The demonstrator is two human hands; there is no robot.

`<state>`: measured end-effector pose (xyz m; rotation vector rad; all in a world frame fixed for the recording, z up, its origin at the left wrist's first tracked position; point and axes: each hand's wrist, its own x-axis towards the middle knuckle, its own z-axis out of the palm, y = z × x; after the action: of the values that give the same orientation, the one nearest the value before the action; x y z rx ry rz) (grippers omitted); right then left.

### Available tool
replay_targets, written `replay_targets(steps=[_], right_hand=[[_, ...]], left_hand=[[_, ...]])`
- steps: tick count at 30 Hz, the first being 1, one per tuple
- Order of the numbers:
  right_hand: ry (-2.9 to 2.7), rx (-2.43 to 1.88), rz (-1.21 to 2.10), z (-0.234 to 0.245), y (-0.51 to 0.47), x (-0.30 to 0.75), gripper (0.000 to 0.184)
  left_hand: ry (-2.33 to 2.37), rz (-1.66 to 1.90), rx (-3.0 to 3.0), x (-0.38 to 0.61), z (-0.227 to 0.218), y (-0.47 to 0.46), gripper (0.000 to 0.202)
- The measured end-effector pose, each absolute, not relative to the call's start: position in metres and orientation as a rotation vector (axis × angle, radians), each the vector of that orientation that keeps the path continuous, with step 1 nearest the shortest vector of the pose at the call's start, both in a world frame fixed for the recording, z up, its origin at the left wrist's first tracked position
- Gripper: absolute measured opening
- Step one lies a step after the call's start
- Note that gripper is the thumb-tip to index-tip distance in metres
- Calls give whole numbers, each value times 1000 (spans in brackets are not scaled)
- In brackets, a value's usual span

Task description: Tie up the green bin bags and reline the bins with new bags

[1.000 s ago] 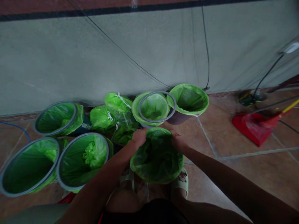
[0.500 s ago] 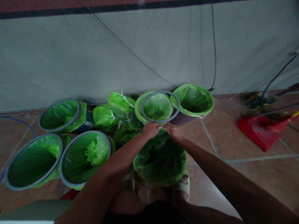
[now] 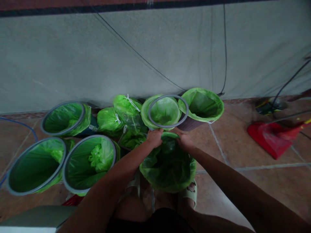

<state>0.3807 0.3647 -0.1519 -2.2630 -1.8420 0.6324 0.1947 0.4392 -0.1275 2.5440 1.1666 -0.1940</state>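
Observation:
Between my feet stands a bin lined with a green bag point(image 3: 167, 184), its mouth facing up at me. My left hand point(image 3: 155, 138) grips the far left part of the bag's rim, and my right hand point(image 3: 186, 142) grips it at the far right. Fingers of both hands curl over the edge, partly hidden. Just beyond, a grey ring point(image 3: 151, 115) rests tilted across a second lined bin point(image 3: 144, 113). Beside that one, a brown bin point(image 3: 191, 124) has a green bag folded over its mouth.
Three lined bins with grey rings, one of them a front bin point(image 3: 113, 152), stand at left. Tied green bags point(image 3: 109, 119) lie by the wall point(image 3: 73, 58). A red dustpan point(image 3: 264, 139) is on the tiled floor at right; a blue cable point(image 3: 21, 122) lies far left.
My hands have moved apart along the far rim of the bag, left hand to the left and right hand to the right. The other bins stay put.

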Motion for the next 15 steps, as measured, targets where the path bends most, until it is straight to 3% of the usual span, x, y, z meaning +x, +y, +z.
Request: replay_targets(steps=[2, 5, 8, 11, 13, 15], right_hand=[[-1732, -2381, 609, -146, 353, 388, 36], [-1476, -2577, 633, -145, 322, 393, 33], [-1337, -2598, 778, -151, 282, 392, 37], [-1276, -2537, 968, -154, 255, 392, 70], [-1272, -2513, 921, -152, 257, 398, 85], [-1324, -2447, 767, -147, 277, 404, 74]], left_hand=[[1210, -129, 2449, 185, -123, 440, 72], [1246, -43, 2288, 165, -117, 444, 78], [1277, 36, 2167, 149, -114, 447, 72], [1319, 68, 2150, 147, -113, 448, 61], [1330, 61, 2207, 154, -112, 446, 49], [1307, 55, 2308, 166, -111, 444, 40]])
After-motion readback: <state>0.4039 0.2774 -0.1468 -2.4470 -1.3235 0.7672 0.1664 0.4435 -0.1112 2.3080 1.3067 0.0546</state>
